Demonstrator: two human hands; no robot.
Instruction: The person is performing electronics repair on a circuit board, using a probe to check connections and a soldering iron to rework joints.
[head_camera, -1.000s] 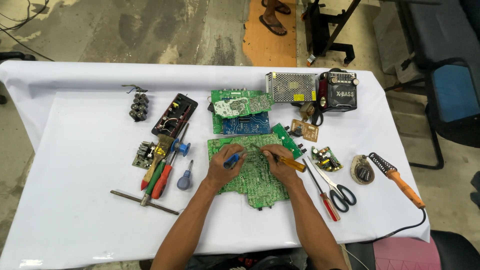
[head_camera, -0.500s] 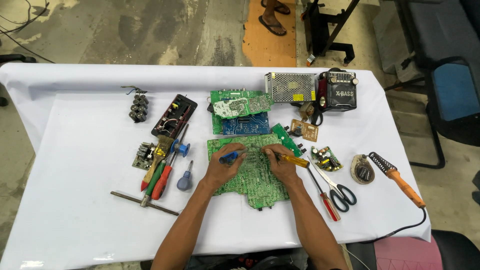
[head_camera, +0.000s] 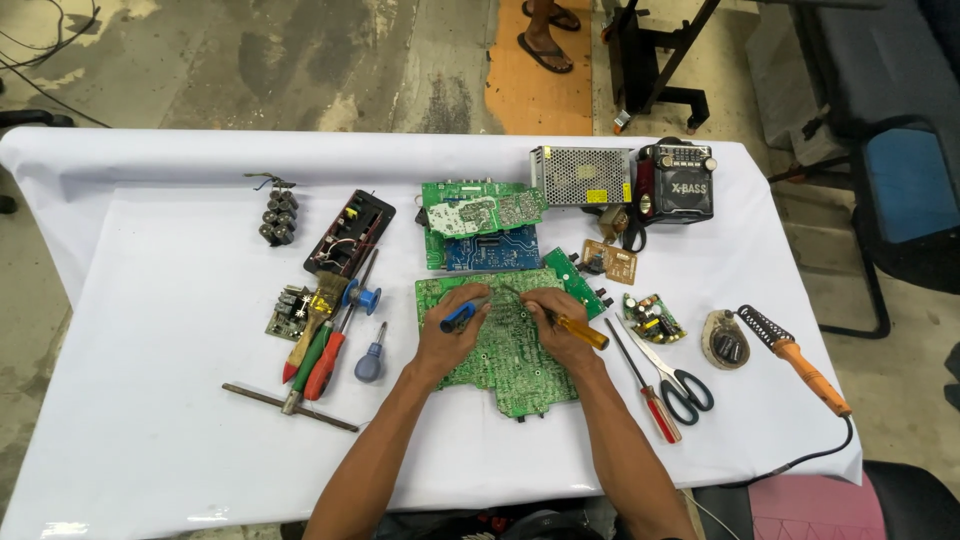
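At table centre, my left hand (head_camera: 452, 338) grips a blue tool (head_camera: 458, 317) and my right hand (head_camera: 553, 325) a yellow screwdriver (head_camera: 578, 328) on the green board (head_camera: 505, 365); scissors (head_camera: 672, 372) at 3 o'clock. Probing step, I judge; steady tips needed.

We see bright, even overhead light; the white table (head_camera: 150, 300) glares mildly, shadows stay soft, focus is sharp, and the edges bow slightly.
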